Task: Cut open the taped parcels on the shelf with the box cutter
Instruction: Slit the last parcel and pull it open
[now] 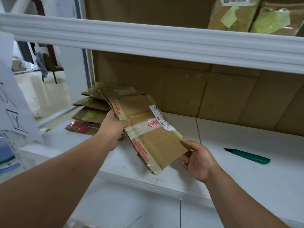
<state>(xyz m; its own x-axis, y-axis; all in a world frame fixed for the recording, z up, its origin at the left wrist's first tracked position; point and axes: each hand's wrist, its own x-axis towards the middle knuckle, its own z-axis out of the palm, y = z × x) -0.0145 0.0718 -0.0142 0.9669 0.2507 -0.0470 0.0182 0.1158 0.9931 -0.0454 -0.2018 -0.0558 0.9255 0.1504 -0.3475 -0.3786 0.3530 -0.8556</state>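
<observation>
Parcel (144, 127) handling is the step in hand, not cutting: both hands hold one flat, taped cardboard parcel tilted above the white shelf (230, 170), its far end over the pile (93, 109) at the left. The left hand (113, 129) grips the parcel's left edge near the middle, thumb on top and fingers curled beneath; the right hand (199, 160) pinches the near right corner, thumb on top. Clear tape with red print runs along its edges and across its middle, and whether any seam is already slit I cannot tell. The cutter (248, 155), green with a dark tip, lies untouched on the shelf to the right, well apart from both hands. Either the parcel is being set with the pile or brought down for cutting; I judge the next move calls for resting it flat on the shelf, freeing the right hand, and reaching right for the cutter. The pile at the far left holds several more flat parcels, some with yellowish tape. Brown cardboard (213, 96) lines the back of the shelf. An upper shelf (148, 41) crosses above, carrying two more taped parcels (256, 14) at the far right. Left of the shelving, a room with pale floor and a chair (51, 66) shows through.
</observation>
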